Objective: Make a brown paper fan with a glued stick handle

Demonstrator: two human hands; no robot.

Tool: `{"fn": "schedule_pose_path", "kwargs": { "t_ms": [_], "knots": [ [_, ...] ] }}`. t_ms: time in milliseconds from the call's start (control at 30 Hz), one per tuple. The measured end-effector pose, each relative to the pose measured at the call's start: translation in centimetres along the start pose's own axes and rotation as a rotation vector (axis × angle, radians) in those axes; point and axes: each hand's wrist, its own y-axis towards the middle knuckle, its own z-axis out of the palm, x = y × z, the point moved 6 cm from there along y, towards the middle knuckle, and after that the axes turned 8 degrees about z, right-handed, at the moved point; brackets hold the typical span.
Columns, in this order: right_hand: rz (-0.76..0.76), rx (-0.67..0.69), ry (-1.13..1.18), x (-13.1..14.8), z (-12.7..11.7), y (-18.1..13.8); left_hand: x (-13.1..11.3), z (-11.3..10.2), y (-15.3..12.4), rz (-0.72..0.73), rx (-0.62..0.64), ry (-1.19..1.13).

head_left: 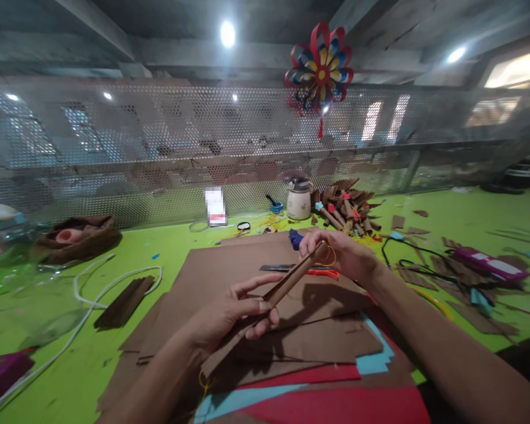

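Note:
A long brown strip of folded or rolled cardboard (291,281) slants up to the right between my two hands. My left hand (238,312) is closed on its lower part, thumb on top and fingers beneath. At the upper end, my right hand (331,250) pinches the same strip, and a thin yellow string (334,257) loops beside the fingers. More yellow string (204,383) dangles from the strip's lower end. Beneath the hands lie scissors (324,272) with orange handles, on stacked brown cardboard sheets (221,265). A dark blue object (295,238) shows just behind my right fingers.
Red paper (353,406) and light blue paper (375,362) lie at the front. Brown rolled pieces (347,206) are heaped behind, beside a lidded jug (298,199). A white cable (77,324) and dark strips (124,301) lie left; a purple device (490,263) lies right.

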Motion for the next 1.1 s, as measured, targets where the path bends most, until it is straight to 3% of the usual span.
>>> {"fn": "schedule_pose_path", "kwargs": {
  "t_ms": [533,767,933,1100],
  "knots": [
    [0.036,-0.208,0.0,-0.9,-0.9,0.2,0.0,-0.2,0.2,0.02,-0.05,0.041],
    [0.066,-0.225,0.022,-0.9,-1.3,0.2,0.4,-0.4,0.3,0.017,-0.06,0.067],
    [0.013,-0.42,-0.22,-0.9,-1.4,0.2,0.5,-0.4,0.4,0.085,-0.122,0.105],
    [-0.037,-0.623,-0.521,-0.8,0.9,-0.5,0.1,-0.4,0.6,0.165,-0.183,0.214]
  ]
}}
